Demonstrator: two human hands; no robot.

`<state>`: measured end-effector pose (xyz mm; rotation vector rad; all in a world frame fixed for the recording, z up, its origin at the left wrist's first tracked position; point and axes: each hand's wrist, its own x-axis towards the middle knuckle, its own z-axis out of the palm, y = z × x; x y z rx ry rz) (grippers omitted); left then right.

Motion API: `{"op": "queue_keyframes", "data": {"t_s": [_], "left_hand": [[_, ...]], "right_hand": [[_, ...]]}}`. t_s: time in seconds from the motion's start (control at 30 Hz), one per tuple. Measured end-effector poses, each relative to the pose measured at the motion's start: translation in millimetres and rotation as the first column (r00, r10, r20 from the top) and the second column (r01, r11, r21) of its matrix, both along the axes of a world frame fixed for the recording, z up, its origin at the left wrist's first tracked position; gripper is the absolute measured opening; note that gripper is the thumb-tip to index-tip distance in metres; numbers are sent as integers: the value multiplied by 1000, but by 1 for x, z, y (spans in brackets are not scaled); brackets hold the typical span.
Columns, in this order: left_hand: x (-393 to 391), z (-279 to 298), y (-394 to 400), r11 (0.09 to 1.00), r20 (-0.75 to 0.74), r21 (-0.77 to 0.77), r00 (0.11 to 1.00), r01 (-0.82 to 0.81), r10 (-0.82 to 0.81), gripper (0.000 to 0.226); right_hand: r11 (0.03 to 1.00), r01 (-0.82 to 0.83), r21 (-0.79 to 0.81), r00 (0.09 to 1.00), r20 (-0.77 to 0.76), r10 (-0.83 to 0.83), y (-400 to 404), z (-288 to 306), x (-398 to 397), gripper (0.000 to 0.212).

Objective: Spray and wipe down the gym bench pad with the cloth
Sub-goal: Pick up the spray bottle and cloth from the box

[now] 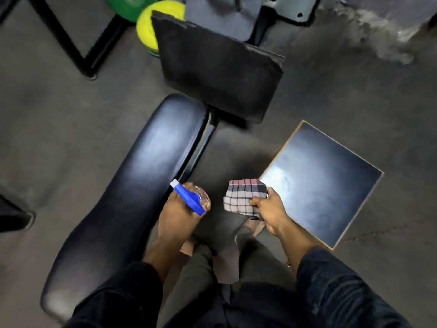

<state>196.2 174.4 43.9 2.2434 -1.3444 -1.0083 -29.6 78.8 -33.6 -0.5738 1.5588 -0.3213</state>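
Above the glossy black padded bench pad (132, 185), the left hand (179, 216) grips a blue-triggered spray bottle (189, 198) while the right hand (272, 210) clutches a folded checked cloth (241, 196) beside it.

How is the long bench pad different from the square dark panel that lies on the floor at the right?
The bench pad is long, rounded at its ends and looks padded; the square panel is flat with sharp corners. The pad has no visible trim, while the panel has a thin light edge. The pad sits on a frame; the panel lies on the floor. Both are dark and glossy.
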Motion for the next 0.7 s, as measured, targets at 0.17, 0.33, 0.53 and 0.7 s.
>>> {"op": "queue_keyframes", "data": {"t_s": [0.17,0.33,0.53,0.7], "left_hand": [[76,11,89,924,-62,84,924,-372,377,10],[134,-2,169,831,10,126,838,-542,546,22],[176,-38,219,680,-20,91,682,-727,731,24],[185,-79,248,564,-80,17,561,-826,824,32]], "right_hand": [[956,-293,-21,956,-26,292,45,8,101,35],[856,-516,6,856,-32,516,92,-1,200,39],[743,-669,21,743,-2,669,124,-26,291,41],[573,-820,-9,572,-53,818,132,-65,354,35]]}}
